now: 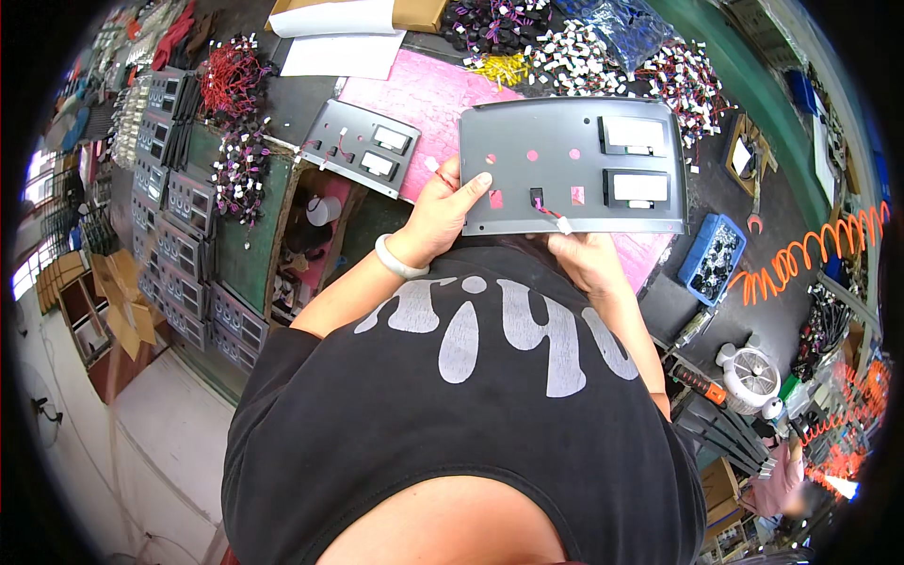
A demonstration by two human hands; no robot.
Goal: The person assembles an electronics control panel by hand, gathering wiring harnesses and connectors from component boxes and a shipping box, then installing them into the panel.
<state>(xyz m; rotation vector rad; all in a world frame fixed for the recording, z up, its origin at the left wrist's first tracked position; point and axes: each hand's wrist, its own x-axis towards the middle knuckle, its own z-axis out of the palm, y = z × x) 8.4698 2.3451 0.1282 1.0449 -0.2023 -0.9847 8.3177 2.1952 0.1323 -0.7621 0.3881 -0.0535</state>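
Observation:
I hold up a grey metal panel [546, 127] with two rectangular black-framed modules on its right side, plus several round and square cut-outs. My left hand [435, 215] grips its left edge, thumb on the face and fingers behind. A small white connector [432, 164] shows beside those fingers. Under the lower edge, my right hand [586, 262] is closed at the panel, its fingertips partly hidden. Close to its thumb hangs a white plug [564, 225] on short wires from a black switch-like part [537, 197] fitted in one cut-out.
A similar panel [353, 127] lies to the left beside a pink sheet [405, 85]. Heaps of wired connectors [579, 56] fill the back of the bench. Stacked panels [184, 245] stand at far left. Rightward are a blue bin [713, 259], a white fan [750, 375] and an orange coiled hose [800, 254].

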